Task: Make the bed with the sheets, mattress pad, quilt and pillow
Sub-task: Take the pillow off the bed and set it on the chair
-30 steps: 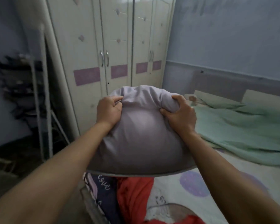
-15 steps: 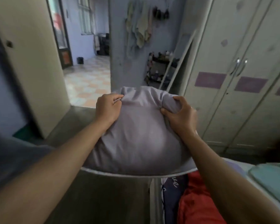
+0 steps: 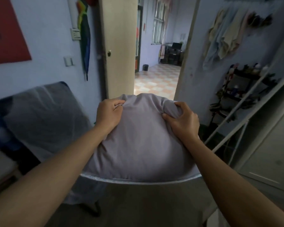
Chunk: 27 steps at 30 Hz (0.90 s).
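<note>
Head-worn view of a dim bedroom, looking toward an open doorway. At far left, a folded cot [image 3: 39, 115] under a sheer grey cover leans against the blue wall, and a closed striped umbrella [image 3: 85, 38] hangs above it beside the cream door [image 3: 118, 46]. At centre, a person's two bare forearms reach forward, holding a plump grey pillow [image 3: 138, 145] up in the air over the dark floor, resting on nothing. The left hand [image 3: 107, 114] has its fingers curled tight, pinching bunched fabric at the pillow's top left corner. The right hand [image 3: 183, 122] wraps its curled fingers round the gathered top right corner, with the thumb pressed into the front. The pillow looks light and very soft: it sags and bulges below the grip, so the corners or the piped bottom seam seem the surest places to hold it, since the smooth case could slide over its filling. Beyond it, the doorway shows a tiled floor with a small dark bin [image 3: 145, 67], its contents too far off to make out. To the right, pale towels [image 3: 223, 40] hang on the wall above a black shelf rack [image 3: 239, 89] carrying small bottles, too blurred to identify. A white wardrobe [image 3: 272, 153] fills the far right. The bed itself is out of sight.
</note>
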Available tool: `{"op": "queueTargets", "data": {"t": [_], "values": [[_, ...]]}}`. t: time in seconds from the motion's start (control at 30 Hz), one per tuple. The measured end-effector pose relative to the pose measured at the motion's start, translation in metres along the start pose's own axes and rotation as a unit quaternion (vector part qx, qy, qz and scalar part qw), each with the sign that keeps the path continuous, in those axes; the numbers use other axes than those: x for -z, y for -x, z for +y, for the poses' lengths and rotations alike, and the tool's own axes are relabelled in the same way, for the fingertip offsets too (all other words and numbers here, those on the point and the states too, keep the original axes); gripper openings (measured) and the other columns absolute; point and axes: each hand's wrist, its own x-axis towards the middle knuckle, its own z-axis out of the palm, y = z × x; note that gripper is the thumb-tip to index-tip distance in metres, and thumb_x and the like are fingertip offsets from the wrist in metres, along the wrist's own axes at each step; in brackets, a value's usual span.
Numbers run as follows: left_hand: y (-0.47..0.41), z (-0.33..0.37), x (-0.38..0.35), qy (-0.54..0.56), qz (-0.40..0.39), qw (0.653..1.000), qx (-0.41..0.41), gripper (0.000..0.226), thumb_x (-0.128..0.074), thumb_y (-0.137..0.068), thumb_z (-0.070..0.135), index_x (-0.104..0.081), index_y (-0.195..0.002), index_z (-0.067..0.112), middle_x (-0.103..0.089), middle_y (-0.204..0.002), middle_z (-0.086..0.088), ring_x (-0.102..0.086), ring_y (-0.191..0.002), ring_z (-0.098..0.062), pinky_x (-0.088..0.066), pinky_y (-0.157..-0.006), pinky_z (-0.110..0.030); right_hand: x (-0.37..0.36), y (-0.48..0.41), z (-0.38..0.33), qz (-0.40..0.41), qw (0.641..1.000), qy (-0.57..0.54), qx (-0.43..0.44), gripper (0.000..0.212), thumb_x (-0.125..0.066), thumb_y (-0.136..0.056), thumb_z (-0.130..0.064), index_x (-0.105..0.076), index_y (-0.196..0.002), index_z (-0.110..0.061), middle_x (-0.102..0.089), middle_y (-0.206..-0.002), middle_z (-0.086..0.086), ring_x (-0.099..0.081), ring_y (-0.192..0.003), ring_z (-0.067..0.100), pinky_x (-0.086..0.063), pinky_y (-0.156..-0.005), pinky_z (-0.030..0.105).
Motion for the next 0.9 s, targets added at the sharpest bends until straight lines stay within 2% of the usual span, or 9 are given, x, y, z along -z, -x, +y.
{"op": "queueTargets", "data": {"t": [0.13, 0.27, 0.4, 0.47, 0.57, 0.73, 0.9], "values": [[-0.030, -0.054, 0.027, -0.014, 0.003, 1.000, 0.013, 0.029, -0.052, -0.083, 0.000, -0.073, -0.103, 0.006, -0.072, -0.103, -0.010, -0.067, -0.097, -0.027, -0.053, -0.087, -0.033, -0.055, -0.011, -0.031, -0.016, 1.000, -0.009, 0.020, 0.053, -0.073, -0.074, -0.051, -0.056, -0.119, -0.030, -0.068, -0.108, -0.003, -0.064, -0.094, 0.022, -0.053, -0.078, 0.035], [-0.057, -0.100, 0.049, -0.017, -0.004, 0.999, 0.037, 0.035, -0.049, -0.080, 0.014, -0.072, -0.105, 0.008, -0.072, -0.106, -0.009, -0.066, -0.100, -0.025, -0.053, -0.091, -0.036, -0.112, -0.027, -0.055, -0.032, 0.999, -0.017, 0.029, 0.052, -0.072, -0.073, -0.051, -0.055, -0.118, -0.031, -0.068, -0.109, -0.006, -0.065, -0.093, 0.020, -0.055, -0.080, 0.040], [-0.081, -0.137, 0.054, -0.031, 0.011, 0.999, 0.042, 0.028, -0.052, -0.085, -0.001, -0.071, -0.106, 0.002, -0.071, -0.107, -0.012, -0.066, -0.100, -0.023, -0.048, -0.089, -0.025, -0.162, -0.046, -0.064, -0.051, 0.998, -0.025, 0.032, 0.051, -0.071, -0.074, -0.053, -0.054, -0.118, -0.033, -0.067, -0.108, -0.007, -0.064, -0.093, 0.019, -0.055, -0.081, 0.040], [-0.098, -0.159, 0.053, -0.040, 0.017, 0.998, 0.053, 0.028, -0.052, -0.085, -0.002, -0.070, -0.107, 0.001, -0.070, -0.108, -0.012, -0.064, -0.101, -0.019, -0.045, -0.088, -0.020, -0.193, -0.062, -0.067, -0.064, 0.997, -0.025, 0.036, 0.050, -0.069, -0.073, -0.055, -0.053, -0.116, -0.036, -0.068, -0.107, -0.008, -0.064, -0.093, 0.021, -0.055, -0.079, 0.042], [-0.123, -0.195, 0.047, -0.067, 0.023, 0.996, 0.055, 0.028, -0.053, -0.085, -0.003, -0.070, -0.106, 0.001, -0.070, -0.108, -0.013, -0.065, -0.103, -0.022, -0.043, -0.086, -0.016, -0.241, -0.086, -0.066, -0.082, 0.995, -0.037, 0.041, 0.049, -0.069, -0.072, -0.055, -0.053, -0.115, -0.036, -0.067, -0.107, -0.006, -0.064, -0.094, 0.023, -0.054, -0.079, 0.044], [-0.173, -0.260, 0.032, -0.096, 0.030, 0.993, 0.055, 0.031, -0.050, -0.080, 0.008, -0.072, -0.101, 0.002, -0.072, -0.102, -0.014, -0.068, -0.095, -0.025, -0.053, -0.086, -0.030, -0.322, -0.132, -0.063, -0.122, 0.991, -0.048, 0.028, 0.050, -0.068, -0.073, -0.055, -0.051, -0.116, -0.036, -0.065, -0.112, -0.006, -0.063, -0.100, 0.025, -0.052, -0.084, 0.044], [-0.213, -0.318, 0.019, -0.113, 0.002, 0.991, 0.077, 0.040, -0.045, -0.078, 0.019, -0.072, -0.103, 0.004, -0.072, -0.103, -0.012, -0.068, -0.095, -0.025, -0.055, -0.085, -0.036, -0.390, -0.155, -0.060, -0.129, 0.990, -0.050, 0.003, 0.050, -0.069, -0.073, -0.054, -0.052, -0.117, -0.035, -0.067, -0.110, -0.002, -0.063, -0.099, 0.030, -0.051, -0.085, 0.044]]}}
